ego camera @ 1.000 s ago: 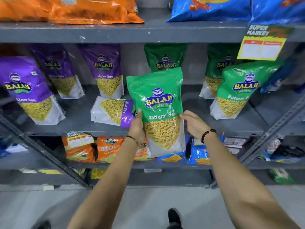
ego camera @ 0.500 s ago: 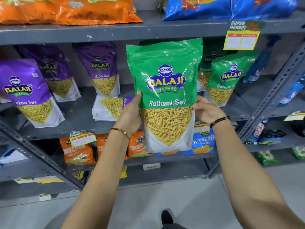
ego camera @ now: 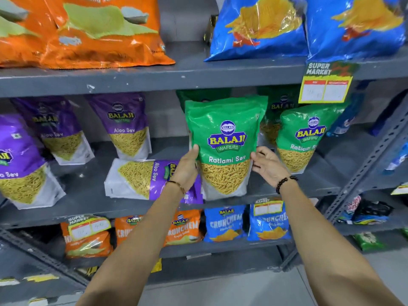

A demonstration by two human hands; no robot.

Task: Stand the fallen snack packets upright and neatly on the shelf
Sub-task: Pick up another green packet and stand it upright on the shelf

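A green Balaji Ratlami Sev packet [ego camera: 225, 138] stands upright at the front of the grey middle shelf [ego camera: 88, 212], its base at the shelf's front edge. My left hand [ego camera: 187, 166] grips its left edge and my right hand [ego camera: 267, 164] holds its right edge with the fingertips. To its left, a purple Aloo Sev packet [ego camera: 136, 177] lies flat on its side on the same shelf, partly hidden behind my left wrist. Another green packet [ego camera: 302, 138] stands upright to the right, with more green packets behind.
Upright purple Aloo Sev packets [ego camera: 125, 127] line the shelf's left half. Big orange bags [ego camera: 99, 32] and blue bags [ego camera: 258, 25] fill the shelf above, where a yellow price tag [ego camera: 324, 82] hangs. Crunchem packets [ego camera: 225, 224] stand below. A slanted metal upright [ego camera: 364, 164] is at right.
The green packet, held up in front of the shelves before, has moved away from me and down onto the middle shelf. Both hands stayed on its sides.
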